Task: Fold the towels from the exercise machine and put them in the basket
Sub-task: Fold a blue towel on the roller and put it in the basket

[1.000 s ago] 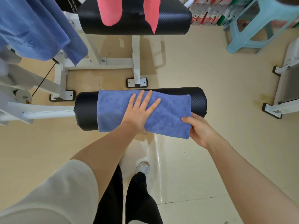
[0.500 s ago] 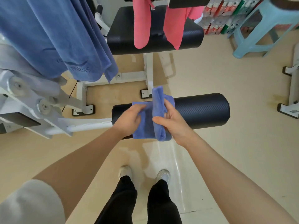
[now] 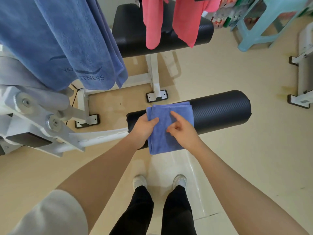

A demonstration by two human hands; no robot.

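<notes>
A small blue towel [image 3: 176,114], folded into a narrow stack, lies draped over the black foam roller pad [image 3: 220,111] of the exercise machine. My left hand [image 3: 144,128] grips the towel's left edge, thumb on top. My right hand [image 3: 182,131] rests on the towel's top with the index finger stretched out and the other fingers curled. A large blue towel [image 3: 64,39] hangs at the upper left. Pink towels [image 3: 169,19] hang above the black seat pad [image 3: 162,36]. No basket is in view.
The white machine frame and pivots [image 3: 44,119] fill the left side. A white post and foot plate [image 3: 156,95] stand beyond the roller. A teal plastic stool [image 3: 264,22] stands at the upper right, another white machine base [image 3: 303,68] at the far right. My feet [image 3: 160,182] stand on the beige floor.
The towel went from spread wide along the roller to folded in half, right side laid over left. My left hand moved to the left edge; my right hand let go and lies on top.
</notes>
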